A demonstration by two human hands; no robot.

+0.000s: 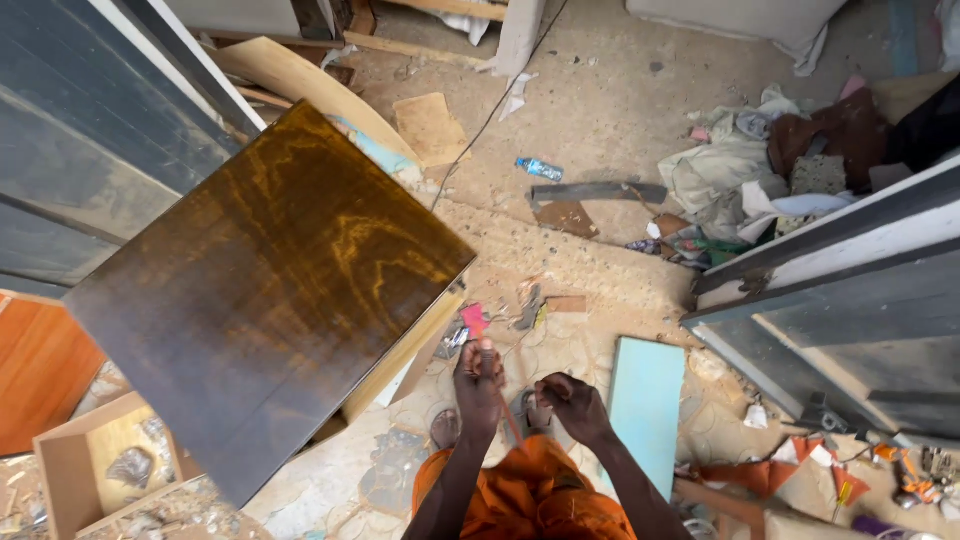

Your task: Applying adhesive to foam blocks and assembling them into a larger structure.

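While the left hand (478,375) was closed in a fist around the handle of a slim tool (484,352) with a pinkish-red end, the right hand (568,400) pinched something small beside it, just off the corner of the dark stained wooden cabinet (270,290). What the right fingers gripped was too small to make out, and the tool's working tip was hard to read against the littered sandy floor (600,120). A slip seemed possible, since both hands worked close together and the tool could skid toward the right fingers. A pale blue board (645,400) lay nearby; the cabinet's underside was hidden.
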